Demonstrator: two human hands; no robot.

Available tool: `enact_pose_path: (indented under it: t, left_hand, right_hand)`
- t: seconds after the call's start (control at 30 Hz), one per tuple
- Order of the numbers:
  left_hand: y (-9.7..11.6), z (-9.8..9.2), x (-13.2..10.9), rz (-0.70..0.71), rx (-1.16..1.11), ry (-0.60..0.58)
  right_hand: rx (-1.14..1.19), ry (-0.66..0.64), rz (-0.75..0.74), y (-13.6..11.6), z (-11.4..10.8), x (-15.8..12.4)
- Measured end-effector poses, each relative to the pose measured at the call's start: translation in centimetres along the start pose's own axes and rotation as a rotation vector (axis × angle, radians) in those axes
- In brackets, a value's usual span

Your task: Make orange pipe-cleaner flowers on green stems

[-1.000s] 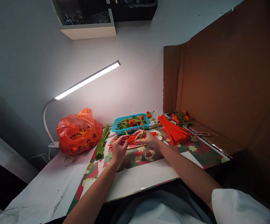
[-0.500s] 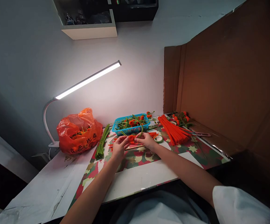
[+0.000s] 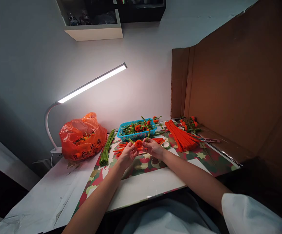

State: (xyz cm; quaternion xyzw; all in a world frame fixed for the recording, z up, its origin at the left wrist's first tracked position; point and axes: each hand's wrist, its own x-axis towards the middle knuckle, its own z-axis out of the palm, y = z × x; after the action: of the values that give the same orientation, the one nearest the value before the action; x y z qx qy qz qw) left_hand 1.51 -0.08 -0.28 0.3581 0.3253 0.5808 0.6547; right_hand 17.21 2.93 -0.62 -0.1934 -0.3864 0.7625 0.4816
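Observation:
Between my two hands is a round orange pipe-cleaner flower (image 3: 138, 144), its face turned toward me. The fingertips of my left hand (image 3: 128, 153) pinch its left edge. My right hand (image 3: 153, 148) pinches at its right side, where a green pipe-cleaner stem (image 3: 147, 127) rises in a curve above the fingers. A short green end pokes out above my left fingertips. Below and behind the hands lie loose orange pipe cleaners (image 3: 122, 147) on the patterned mat. A roll of green tape (image 3: 165, 145) lies just right of my right hand.
A blue basket (image 3: 124, 137) of finished flowers stands behind the hands. Leftward are a green pipe-cleaner bundle (image 3: 106, 152), an orange plastic bag (image 3: 82, 143) and a lit lamp (image 3: 92, 84). An orange bundle (image 3: 181, 136), scissors (image 3: 210, 140) and a cardboard wall (image 3: 233, 87) are at right.
The orange flower has been turned so its round face shows more fully. The green stem has swung more upright, and both hands have shifted slightly, still pinching.

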Motion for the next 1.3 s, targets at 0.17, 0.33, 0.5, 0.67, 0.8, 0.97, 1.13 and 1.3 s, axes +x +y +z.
enact_pose_path:
  t: [0.17, 0.33, 0.5, 0.67, 0.8, 0.97, 1.13, 1.3]
  left_hand:
    - [0.0, -0.3, 0.9, 0.144, 0.138, 0.19]
    - [0.0, -0.4, 1.3, 0.212, 0.2, 0.304]
    - [0.3, -0.2, 1.3, 0.239, 0.14, 0.323]
    - [0.2, -0.5, 1.1, 0.12, 0.059, 0.233]
    - [-0.3, -0.8, 1.1, 0.016, 0.025, 0.179]
    - [-0.5, -0.7, 0.9, -0.047, 0.03, 0.127]
    - [-0.4, -0.8, 1.0, -0.035, -0.027, 0.073]
    - [-0.5, -1.1, 1.2, -0.04, -0.08, 0.062]
  right_hand:
    - [-0.103, 0.201, -0.135, 0.4, -0.2, 1.0]
    - [-0.168, 0.263, -0.181, 1.0, 0.0, 1.8]
    - [-0.145, 0.286, -0.222, 1.2, 0.3, 1.8]
    - [-0.201, 0.247, -0.23, 1.2, 0.0, 1.3]
    - [-0.272, 0.208, -0.258, 1.0, -0.2, 1.0]
    - [-0.325, 0.167, -0.276, 0.7, -0.4, 0.8]
    - [-0.301, 0.047, -0.207, 0.5, -0.5, 0.5]
    - [-0.302, 0.004, -0.189, 0.4, -0.7, 0.5]
